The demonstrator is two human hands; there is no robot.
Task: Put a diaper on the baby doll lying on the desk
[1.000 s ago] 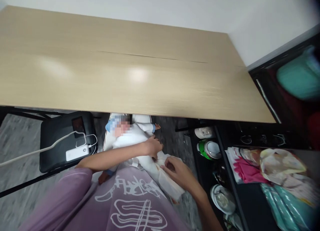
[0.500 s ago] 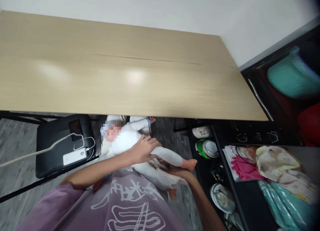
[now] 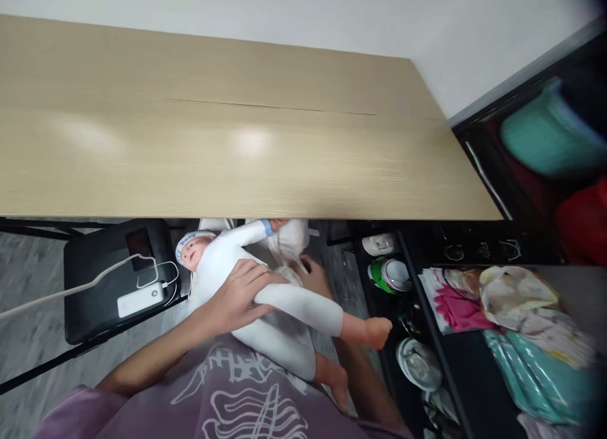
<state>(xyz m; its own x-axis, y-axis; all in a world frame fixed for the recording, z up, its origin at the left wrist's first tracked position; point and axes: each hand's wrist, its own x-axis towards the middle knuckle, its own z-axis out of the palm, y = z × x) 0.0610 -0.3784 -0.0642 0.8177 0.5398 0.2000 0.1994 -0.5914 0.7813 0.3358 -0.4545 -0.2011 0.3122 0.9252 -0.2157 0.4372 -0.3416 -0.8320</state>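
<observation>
A baby doll [image 3: 213, 268] in a white suit and cap lies tilted across my lap, its head to the left and its bare feet to the right. My left hand [image 3: 246, 290] is closed around the doll's upper thigh near the hip. Beyond the doll's legs, my right hand [image 3: 315, 276] grips a thin, whitish, see-through piece of material [image 3: 289, 243]; I cannot tell whether it is cloth or plastic. The doll's raised leg partly hides that forearm, and the table edge covers part of the space above the doll.
A wooden table [image 3: 246, 167] spans the space ahead. On the left, a black stool or case [image 3: 95, 281] carries a white power bank [image 3: 141, 300] with a cable. To the right, dark shelves hold a can [image 3: 396, 276], a pink cloth [image 3: 458, 309] and teal packets [image 3: 531, 369].
My right hand has moved from beneath the doll's legs up to their far side, taking the whitish material along. The doll's feet have shifted right and down, while my left hand stays on its thigh.
</observation>
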